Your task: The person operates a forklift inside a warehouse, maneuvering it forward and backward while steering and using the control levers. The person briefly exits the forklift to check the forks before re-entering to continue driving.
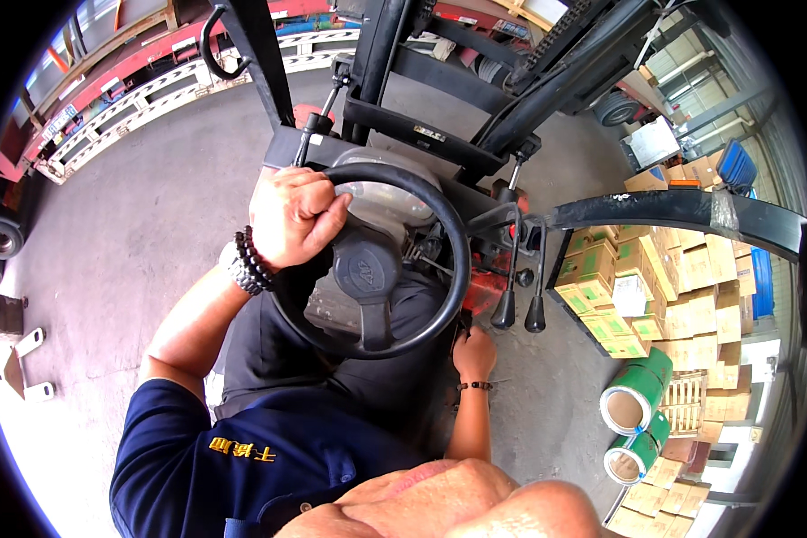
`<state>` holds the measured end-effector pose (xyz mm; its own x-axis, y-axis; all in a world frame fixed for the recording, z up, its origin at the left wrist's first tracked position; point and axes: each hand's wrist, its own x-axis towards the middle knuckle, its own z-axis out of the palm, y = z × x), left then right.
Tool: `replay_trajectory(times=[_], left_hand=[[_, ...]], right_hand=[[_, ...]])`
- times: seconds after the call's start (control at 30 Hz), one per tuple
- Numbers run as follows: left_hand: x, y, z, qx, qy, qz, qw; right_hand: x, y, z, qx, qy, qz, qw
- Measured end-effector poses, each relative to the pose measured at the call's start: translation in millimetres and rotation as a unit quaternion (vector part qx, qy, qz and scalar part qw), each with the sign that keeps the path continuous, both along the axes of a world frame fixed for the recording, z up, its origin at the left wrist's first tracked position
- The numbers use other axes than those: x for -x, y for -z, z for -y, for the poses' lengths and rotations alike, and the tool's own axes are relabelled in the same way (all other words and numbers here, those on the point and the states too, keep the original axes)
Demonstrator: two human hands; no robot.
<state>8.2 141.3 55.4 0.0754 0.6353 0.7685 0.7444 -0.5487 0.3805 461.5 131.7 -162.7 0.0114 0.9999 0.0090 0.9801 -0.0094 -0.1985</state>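
Observation:
My left hand (298,215) is closed at the upper left rim of a black steering wheel (463,260), with a dark beaded bracelet and a watch on that wrist. What the palm presses on is covered by the fingers. Lower down, beside the seat to the right of my thigh, my right hand (473,351) is curled closed around something dark and mostly hidden. Two black-knobbed levers (504,309) rise just to the right of the wheel, apart from both hands. The wheel hub (365,267) is round and black.
A forklift mast (457,81) stands ahead, and a black overhead guard bar (672,211) curves to the right. Stacked cartons (690,269) and two green rolls (641,390) are on the right. A red truck bed (152,45) with white rails lies far left; grey floor (134,215) between.

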Motion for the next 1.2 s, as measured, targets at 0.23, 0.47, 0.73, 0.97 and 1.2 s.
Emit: replay_trajectory(times=[0.23, 0.47, 0.73, 0.97, 1.2], left_hand=[[15, -1, 10, -0.006, 0.022, 0.005, 1.0], [15, -7, 8, -0.007, 0.043, 0.003, 0.999], [-24, -36, -42, -0.005, 0.092, -0.048, 0.995], [-104, -40, -72, -0.05, 0.186, -0.048, 0.98], [-148, -8, -55, -0.066, 0.282, -0.065, 0.955]], right_hand=[[11, 1, 12, -0.022, 0.011, 0.009, 1.0], [15, -1, 13, -0.01, 0.033, -0.01, 0.999], [15, -10, 13, -0.013, 0.023, 0.004, 1.0], [8, -3, 15, -0.036, 0.013, 0.009, 0.999], [15, -2, 11, -0.044, -0.002, 0.017, 0.999]])
